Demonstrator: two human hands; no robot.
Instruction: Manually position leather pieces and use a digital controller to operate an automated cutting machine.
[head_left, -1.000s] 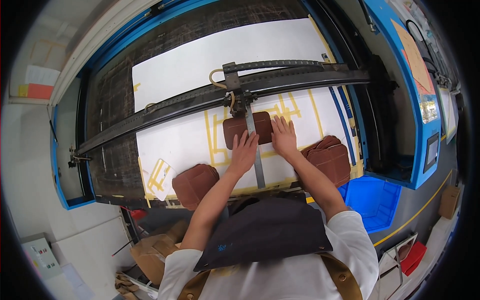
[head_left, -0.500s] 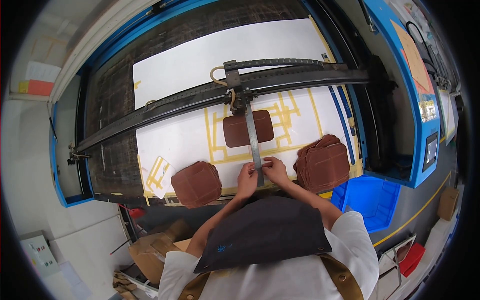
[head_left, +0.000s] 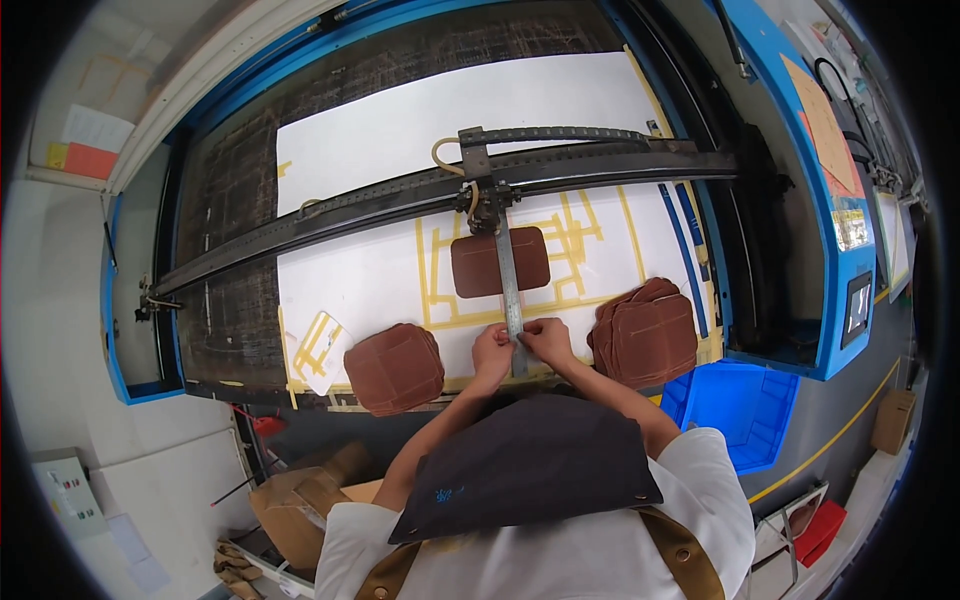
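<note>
A long metal ruler stretches toward me from below the machine's carriage, crossing a flat brown leather-like piece. My left hand pinches its near part from the left side. On the opposite edge my right hand has its fingers closed on the same ruler. Yellow tape lines on the white sheet frame the brown piece. To the left of my hands lies a stack of similar brown pieces; a second, looser brown stack lies to the right.
A black gantry beam spans the blue-framed machine just beyond the brown piece. A small white template with yellow tape lies at the left. Below the machine's right corner stands a blue plastic bin; cardboard boxes sit at lower left.
The view has shifted slightly, so the whole scene sits a little lower. Both hands stay on the ruler, and the brown piece and stacks keep their places.
</note>
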